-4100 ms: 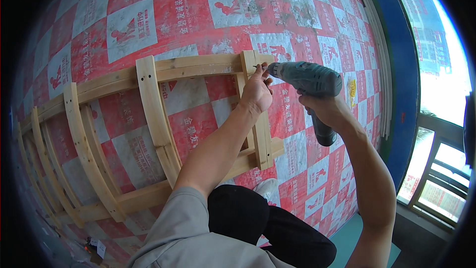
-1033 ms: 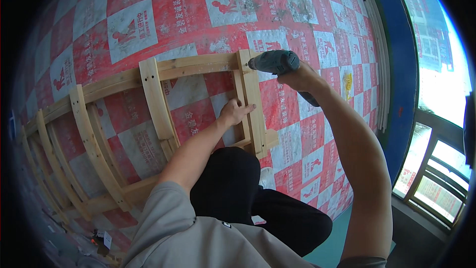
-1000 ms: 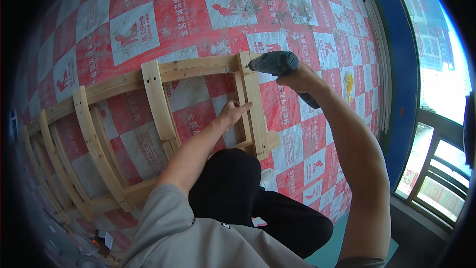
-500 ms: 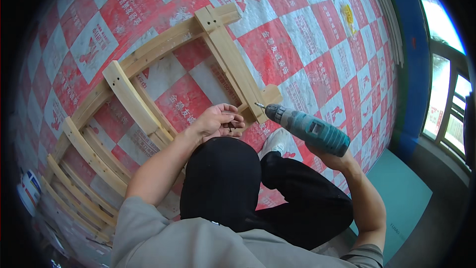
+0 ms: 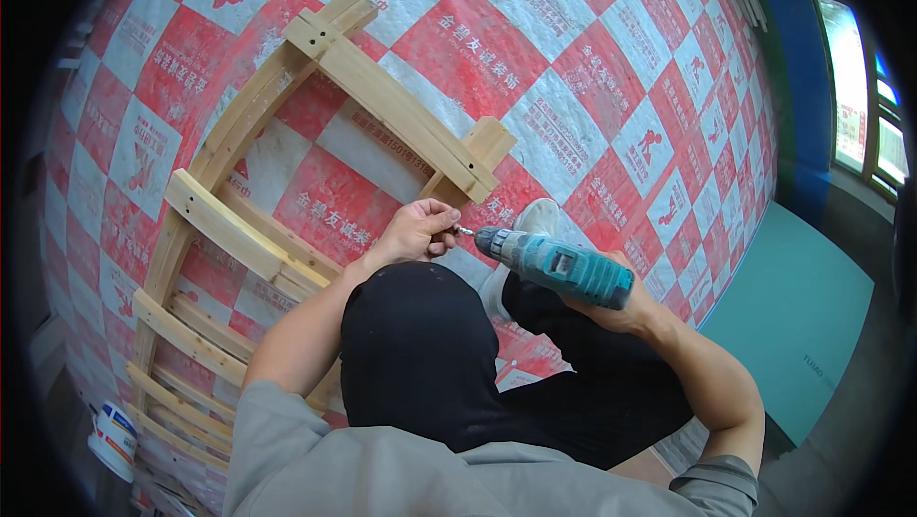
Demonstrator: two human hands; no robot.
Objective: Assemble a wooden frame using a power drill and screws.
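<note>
My right hand (image 5: 619, 299) grips a teal and grey cordless drill (image 5: 564, 267), its bit pointing left. At the bit's tip, my left hand (image 5: 425, 230) is closed, thumb and fingers pinching what looks like a small dark screw, mostly hidden by the fingers. Both hands are above my bent knee. Just beyond them lies a ladder-like wooden frame (image 5: 392, 111) of pale slats across long rails. Its far corner has dark screw heads (image 5: 312, 38). A short wood end (image 5: 489, 141) sticks out under the near end of the last slat.
Red and white checked sheeting (image 5: 564, 125) covers the floor. A white bucket (image 5: 113, 441) stands at the lower left. On the right lies a teal board (image 5: 793, 326), with a window (image 5: 850, 87) beyond it. My light shoe (image 5: 538, 219) is close to the drill.
The drill has moved left, bringing its bit to my left hand's fingertips. Those fingers, looser before around thin dark pieces, have closed into a pinch. The view has shifted, so the frame appears further left.
</note>
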